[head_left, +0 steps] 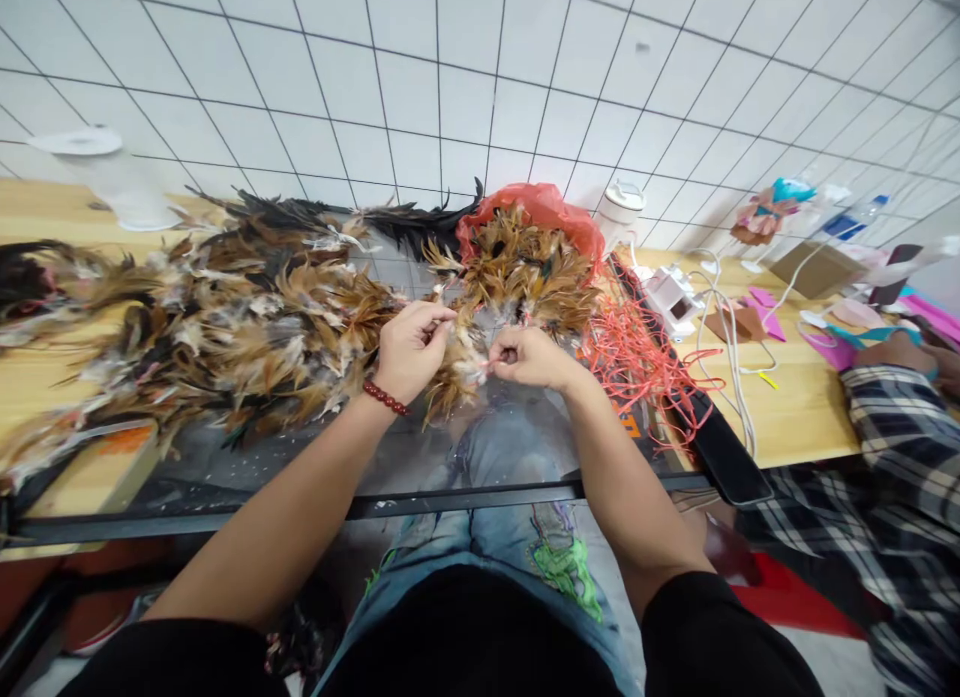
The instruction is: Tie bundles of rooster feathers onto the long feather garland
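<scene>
Brown and white feathers (457, 372) lie between my two hands. My left hand (412, 347), with a red bead bracelet (386, 398) on its wrist, has its fingers pinched together at the upper left of these feathers; what they grip is too small to name. On the other side, my right hand (529, 357) pinches at a pinkish end by the feathers, its fingers curled. A broad feather pile (277, 327) spreads to the left of my hands. Just above them, more brown feathers (532, 267) spill out of a red plastic bag (536, 202).
Tangled red string (637, 357) and a long black bar (727, 447) lie at the right. Beyond are white cables (739, 377), a lidded cup (621, 207) and a cardboard box (817, 267). A person in a plaid sleeve (892, 407) works at far right.
</scene>
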